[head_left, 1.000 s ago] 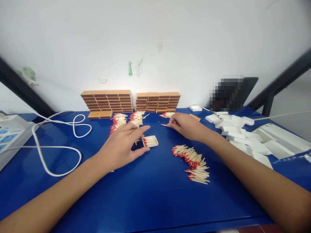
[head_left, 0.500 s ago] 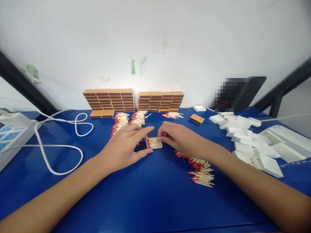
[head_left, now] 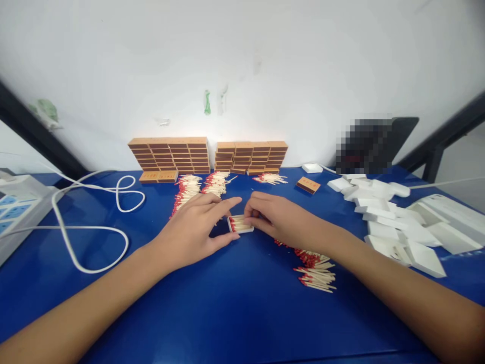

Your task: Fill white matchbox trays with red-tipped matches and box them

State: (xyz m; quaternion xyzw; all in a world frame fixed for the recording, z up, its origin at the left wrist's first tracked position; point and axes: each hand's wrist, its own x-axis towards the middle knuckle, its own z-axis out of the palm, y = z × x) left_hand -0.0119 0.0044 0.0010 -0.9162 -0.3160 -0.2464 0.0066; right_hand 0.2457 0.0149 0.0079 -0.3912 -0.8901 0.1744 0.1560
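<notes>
A small white matchbox tray (head_left: 248,230) holding red-tipped matches (head_left: 238,222) lies on the blue table between my hands. Around its left end, my left hand (head_left: 195,225) has thumb and index finger spread apart, the thumb tip at the near edge; its other fingers are partly hidden. My right hand (head_left: 275,215) is closed in a pinch at the tray's right end, on match ends it partly covers. Loose matches (head_left: 316,275) lie in a heap below my right wrist. More match piles (head_left: 187,189) lie beyond my left hand.
Stacked matchboxes (head_left: 170,154) line the wall, with a second stack (head_left: 252,156) beside them. One matchbox (head_left: 308,184) lies apart. White trays (head_left: 394,217) are heaped at right, near a dark object (head_left: 403,141), partly pixelated. A white cable (head_left: 125,237) loops left by a power strip (head_left: 17,212).
My right hand has shifted slightly left over the tray, and the matches inside sit a little differently. My left hand stays almost where it was.
</notes>
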